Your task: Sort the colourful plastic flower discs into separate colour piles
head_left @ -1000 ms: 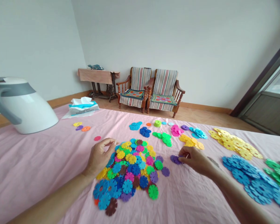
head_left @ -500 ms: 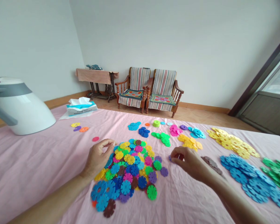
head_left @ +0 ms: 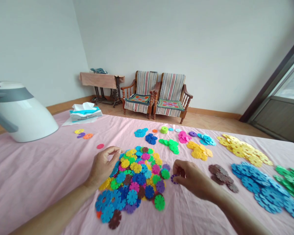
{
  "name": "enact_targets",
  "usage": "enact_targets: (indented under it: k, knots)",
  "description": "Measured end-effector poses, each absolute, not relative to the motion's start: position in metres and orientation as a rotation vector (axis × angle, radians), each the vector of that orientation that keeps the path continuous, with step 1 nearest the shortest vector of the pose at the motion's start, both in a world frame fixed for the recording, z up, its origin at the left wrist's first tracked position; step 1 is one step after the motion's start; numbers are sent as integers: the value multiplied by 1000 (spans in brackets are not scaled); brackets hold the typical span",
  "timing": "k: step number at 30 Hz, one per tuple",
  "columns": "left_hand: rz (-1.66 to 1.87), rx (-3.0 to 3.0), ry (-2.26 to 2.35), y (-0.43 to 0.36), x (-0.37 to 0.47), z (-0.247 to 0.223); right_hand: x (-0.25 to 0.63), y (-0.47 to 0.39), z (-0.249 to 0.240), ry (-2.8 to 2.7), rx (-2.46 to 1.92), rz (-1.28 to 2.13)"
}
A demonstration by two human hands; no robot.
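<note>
A heap of mixed-colour plastic snowflake discs lies on the pink cloth in front of me. At the heap's upper left edge rests my left hand, its fingers loosely bent and nothing visible in them. Right of the heap, my right hand pinches a purple snowflake disc close to the cloth. Its curled fingers hide part of that disc, and I cannot tell if more than one is held. Nearby in the heap are a green disc and another purple disc.
Sorted piles surround the right hand: brown discs, orange-yellow discs, large blue discs, large yellow discs and green discs. A white jug and a tissue box stand at the left. Two armchairs are beyond the table.
My right hand has moved nearer and slightly left, to where a lone purple disc lay, uncovering the brown pile. The left hand stays in place.
</note>
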State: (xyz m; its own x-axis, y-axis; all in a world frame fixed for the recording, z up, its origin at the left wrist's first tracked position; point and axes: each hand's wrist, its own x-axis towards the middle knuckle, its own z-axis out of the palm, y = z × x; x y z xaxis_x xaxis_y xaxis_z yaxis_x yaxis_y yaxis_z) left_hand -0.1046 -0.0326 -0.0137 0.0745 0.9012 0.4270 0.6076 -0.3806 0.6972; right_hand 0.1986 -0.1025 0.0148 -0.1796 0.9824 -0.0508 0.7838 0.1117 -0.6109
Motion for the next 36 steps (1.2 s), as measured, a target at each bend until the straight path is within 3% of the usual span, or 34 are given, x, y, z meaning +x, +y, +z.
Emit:
enact_targets:
  k: [7,17,22,27,36]
  knots:
    - [1216,2018,1500,-31,-104,-15,254,-79,11,-1725,-1654,678]
    - [1204,2002,1495,-29,-106,-18,266,-71,-16,-1825,-1785,632]
    - [1207,2001,1496,-30,-105,-18,249,-72,-17,-1815,-1729,493]
    - [1214,1982,1477,-30,-105,-18,203,-88,-11,-2148,-1431,387]
    - [1219,1974,1471,-29,-105,-20,190,-96,-4,-2244,-1594,315]
